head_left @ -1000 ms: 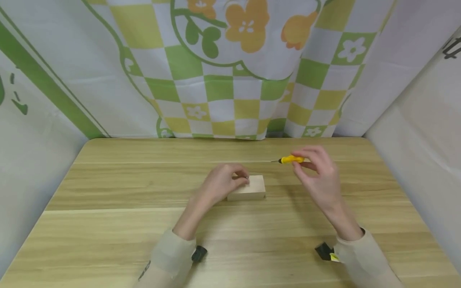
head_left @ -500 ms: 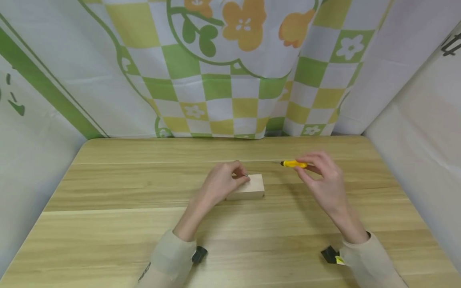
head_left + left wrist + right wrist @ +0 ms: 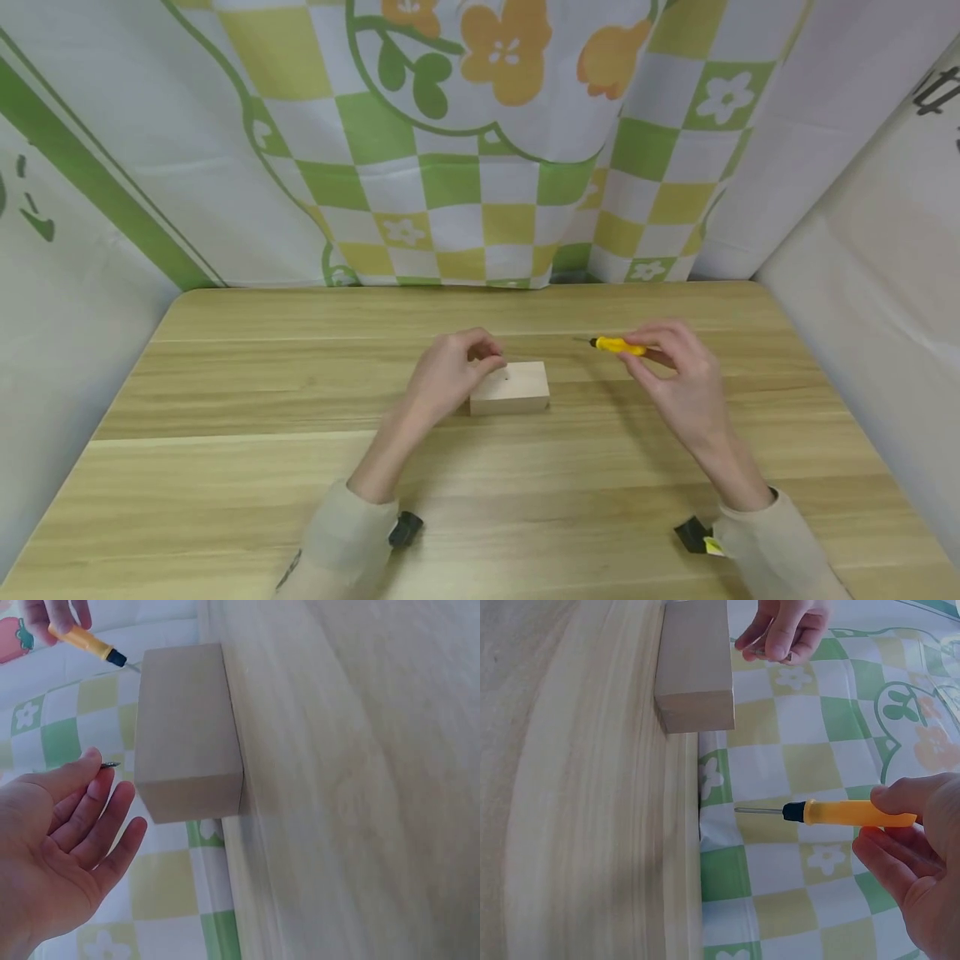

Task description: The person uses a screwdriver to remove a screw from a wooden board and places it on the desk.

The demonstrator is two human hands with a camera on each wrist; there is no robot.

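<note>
A pale wooden block [image 3: 517, 390] lies on the table, with a small dark spot on its top face. My left hand [image 3: 450, 372] is at the block's left end, over its top. In the left wrist view, thumb and forefinger pinch a small metal screw [image 3: 111, 764], its pointed end sticking out toward the block. The other fingers of that hand are spread loosely. To the right of the block, my right hand [image 3: 678, 379] holds a yellow screwdriver [image 3: 618, 345] by its handle, raised off the table. Its thin metal shaft [image 3: 759, 811] points left, apart from the block.
The wood-grain table [image 3: 262, 492] reaches back to a green, yellow and white checked curtain [image 3: 457, 179]. White cloth walls [image 3: 862, 225] stand at both sides. Dark wrist cameras [image 3: 406, 529] sit at both cuffs.
My left hand has drawn slightly back and left with the screw, baring the dark spot on the block. The screwdriver in my right hand has shifted a little right and down.
</note>
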